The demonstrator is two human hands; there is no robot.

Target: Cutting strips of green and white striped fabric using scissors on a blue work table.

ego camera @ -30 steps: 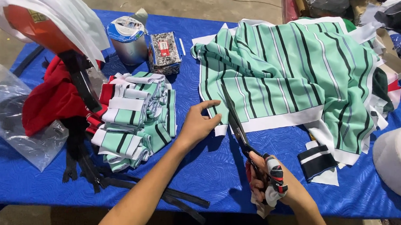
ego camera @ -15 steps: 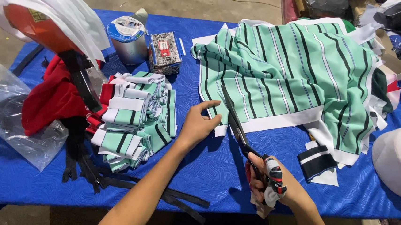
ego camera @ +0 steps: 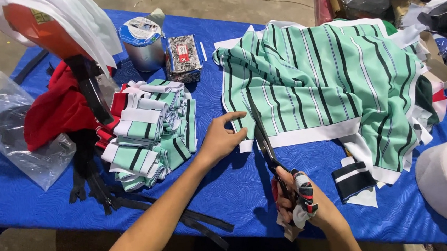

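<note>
Right hand (ego camera: 298,199) grips scissors (ego camera: 267,148) cutting striped fabric (ego camera: 325,81) | left hand (ego camera: 222,138) open, pinning its edge; tin (ego camera: 143,42) at 11 o'clock, contents hidden

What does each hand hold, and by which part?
Right hand grips scissors by the handles. Left hand holds nothing; it presses flat on the striped fabric's edge.

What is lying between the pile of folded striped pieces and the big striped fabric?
In the head view, the left hand lies there on the blue table cover, between the folded pieces and the striped fabric.

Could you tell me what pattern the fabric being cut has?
The fabric is mint green with black and white stripes and a white edge band, seen in the head view.
</note>
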